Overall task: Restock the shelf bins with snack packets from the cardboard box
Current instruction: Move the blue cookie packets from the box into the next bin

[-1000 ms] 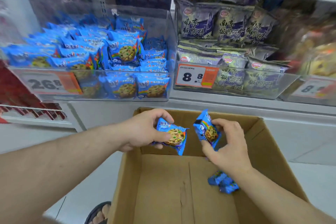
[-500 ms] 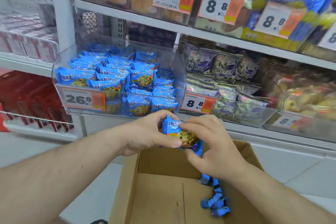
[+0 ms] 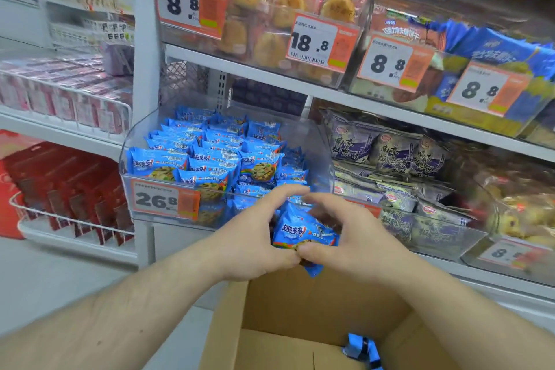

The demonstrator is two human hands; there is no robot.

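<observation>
White metal shelving unit [image 3: 240,64] is being loaded on two visible levels. On lower shelf, clear plastic bin [image 3: 321,156] w/ orange "26.8" tag is being filled w/ blue cookie snack packets [image 3: 210,156]; just beside it on the right, a clear bin of purple-grey packets [image 3: 390,159] is being displayed. On upper shelf, clear bins of yellow pastries [image 3: 261,9] and blue-yellow packs [image 3: 492,51] are being kept, tagged 8.8 and 18.8. Brown cardboard box [image 3: 228,318] is being stood below, a few blue packets [image 3: 362,351] inside.

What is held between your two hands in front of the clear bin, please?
In the head view, blue cookie packets sit between the left hand and the right hand, both gripping them just before the bin's front wall.
</observation>
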